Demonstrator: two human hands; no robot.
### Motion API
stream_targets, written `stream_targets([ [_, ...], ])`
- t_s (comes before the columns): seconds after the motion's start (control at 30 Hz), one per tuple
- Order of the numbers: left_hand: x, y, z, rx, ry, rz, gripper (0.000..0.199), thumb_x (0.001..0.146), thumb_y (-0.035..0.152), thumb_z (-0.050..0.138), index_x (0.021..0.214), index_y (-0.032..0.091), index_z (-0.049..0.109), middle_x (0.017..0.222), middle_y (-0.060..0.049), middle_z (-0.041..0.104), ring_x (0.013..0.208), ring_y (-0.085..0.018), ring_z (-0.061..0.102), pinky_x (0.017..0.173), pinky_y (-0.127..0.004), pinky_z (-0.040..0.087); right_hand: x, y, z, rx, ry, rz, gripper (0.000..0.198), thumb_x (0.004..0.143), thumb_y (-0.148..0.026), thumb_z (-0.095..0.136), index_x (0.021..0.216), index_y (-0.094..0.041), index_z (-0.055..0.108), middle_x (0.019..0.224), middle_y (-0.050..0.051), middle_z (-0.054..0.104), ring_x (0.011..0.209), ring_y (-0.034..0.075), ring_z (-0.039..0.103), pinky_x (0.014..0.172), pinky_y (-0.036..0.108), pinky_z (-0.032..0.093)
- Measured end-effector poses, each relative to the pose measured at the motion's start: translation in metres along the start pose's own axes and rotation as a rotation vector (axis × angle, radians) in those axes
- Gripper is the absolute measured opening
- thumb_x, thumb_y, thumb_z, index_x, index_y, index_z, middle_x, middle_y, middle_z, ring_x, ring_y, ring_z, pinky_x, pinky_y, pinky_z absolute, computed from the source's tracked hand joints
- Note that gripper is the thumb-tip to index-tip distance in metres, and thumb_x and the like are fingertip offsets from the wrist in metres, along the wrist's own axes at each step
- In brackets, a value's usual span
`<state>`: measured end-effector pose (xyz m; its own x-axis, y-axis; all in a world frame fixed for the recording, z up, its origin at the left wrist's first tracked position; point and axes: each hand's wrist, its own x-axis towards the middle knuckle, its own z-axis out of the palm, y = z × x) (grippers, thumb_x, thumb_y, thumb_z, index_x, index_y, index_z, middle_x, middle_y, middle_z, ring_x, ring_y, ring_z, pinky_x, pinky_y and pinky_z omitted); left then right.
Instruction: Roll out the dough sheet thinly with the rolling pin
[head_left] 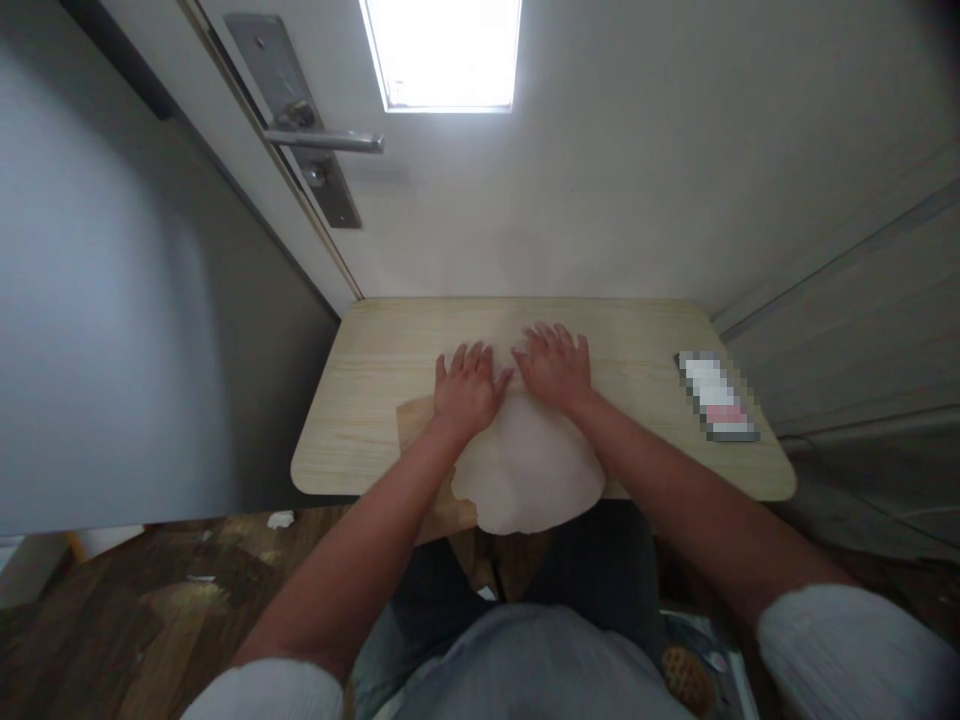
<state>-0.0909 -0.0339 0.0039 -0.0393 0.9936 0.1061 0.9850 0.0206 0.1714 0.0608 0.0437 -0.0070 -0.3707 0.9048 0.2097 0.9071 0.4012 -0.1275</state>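
A pale, off-white sheet (529, 475) with a rounded, wavy rim lies on the table; its near part hangs past the front edge. Whether it is dough, paper or some other soft material I cannot tell. My left hand (470, 388) rests palm down at its upper left, fingers stretched forward and thumb pointing right. My right hand (556, 368) lies palm down at its upper right with the fingers spread. The two thumbs come close to each other near the sheet's far end. Partly under the sheet and my left forearm is a flat light-brown piece (414, 425).
The light wooden table (360, 380) has rounded corners and stands against a white door (637, 180) with a metal lever handle (326, 140). A phone (716, 395), its screen blurred out, lies on the right. A grey panel (112, 350) stands left.
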Motion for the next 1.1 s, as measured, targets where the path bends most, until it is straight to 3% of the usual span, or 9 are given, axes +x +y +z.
stream_targets([
  [0.13,0.013,-0.004,0.000,0.005,-0.015,-0.001,0.065,0.102,0.055,0.014,0.147,0.021,0.046,0.157,-0.009,0.041,0.146,-0.031,0.031,0.118,-0.059,0.022,0.014,-0.001,0.003,-0.002,-0.018,0.000,0.060,0.102,-0.053,0.026,0.144,-0.019,0.049,0.152,0.013,0.046,0.141,0.035,0.035,0.113,0.061,0.019],
  [0.23,-0.001,0.000,-0.001,0.001,0.004,0.015,0.064,0.102,0.055,0.015,0.147,0.021,0.044,0.157,-0.009,0.042,0.147,-0.030,0.031,0.119,-0.059,0.020,-0.001,-0.002,0.000,-0.006,-0.011,0.001,0.059,0.102,-0.053,0.027,0.144,-0.019,0.050,0.151,0.012,0.047,0.140,0.035,0.035,0.114,0.061,0.018],
  [0.4,-0.061,0.019,-0.002,-0.031,0.033,0.087,0.067,0.101,0.057,0.023,0.152,0.014,0.035,0.158,-0.013,0.039,0.148,-0.030,0.030,0.121,-0.053,0.021,-0.063,0.001,-0.011,0.005,-0.005,-0.017,0.054,0.102,-0.046,0.029,0.145,-0.019,0.048,0.153,0.012,0.045,0.142,0.033,0.034,0.115,0.059,0.018],
  [0.53,-0.116,0.036,-0.002,-0.075,0.041,0.145,0.074,0.099,0.059,0.033,0.152,0.009,0.031,0.161,-0.018,0.030,0.152,-0.032,0.020,0.121,-0.051,0.024,-0.121,0.013,-0.020,0.029,0.020,-0.107,0.060,0.101,-0.045,0.033,0.155,-0.017,0.032,0.158,0.012,0.037,0.146,0.031,0.029,0.117,0.057,0.018],
  [0.67,-0.141,0.044,0.000,-0.108,0.033,0.166,0.077,0.097,0.060,0.037,0.153,0.009,0.028,0.162,-0.019,0.027,0.153,-0.033,0.016,0.120,-0.053,0.027,-0.144,0.023,-0.025,0.033,0.008,-0.160,0.058,0.102,-0.041,0.032,0.155,-0.019,0.031,0.159,0.011,0.036,0.148,0.028,0.027,0.117,0.056,0.019],
  [0.77,-0.128,0.039,0.004,-0.103,0.057,0.134,0.073,0.098,0.058,0.036,0.154,0.011,0.028,0.161,-0.019,0.029,0.152,-0.032,0.018,0.120,-0.054,0.026,-0.127,0.022,-0.022,0.033,-0.008,-0.146,0.057,0.102,-0.041,0.031,0.154,-0.020,0.033,0.157,0.011,0.039,0.147,0.028,0.028,0.116,0.057,0.020],
  [0.93,-0.077,0.020,0.007,-0.044,0.074,0.071,0.071,0.100,0.057,0.030,0.152,0.009,0.032,0.159,-0.018,0.035,0.150,-0.030,0.025,0.121,-0.051,0.022,-0.068,0.007,-0.012,0.013,-0.029,-0.103,0.055,0.102,-0.043,0.028,0.150,-0.020,0.041,0.156,0.010,0.040,0.145,0.030,0.030,0.116,0.056,0.018],
  [1.1,-0.032,0.001,0.001,-0.007,0.037,0.009,0.063,0.101,0.056,0.021,0.150,0.019,0.039,0.158,-0.011,0.039,0.148,-0.030,0.030,0.119,-0.057,0.023,-0.017,-0.005,-0.005,-0.007,-0.024,-0.070,0.054,0.102,-0.049,0.029,0.146,-0.022,0.047,0.155,0.010,0.042,0.143,0.033,0.032,0.114,0.058,0.018],
])
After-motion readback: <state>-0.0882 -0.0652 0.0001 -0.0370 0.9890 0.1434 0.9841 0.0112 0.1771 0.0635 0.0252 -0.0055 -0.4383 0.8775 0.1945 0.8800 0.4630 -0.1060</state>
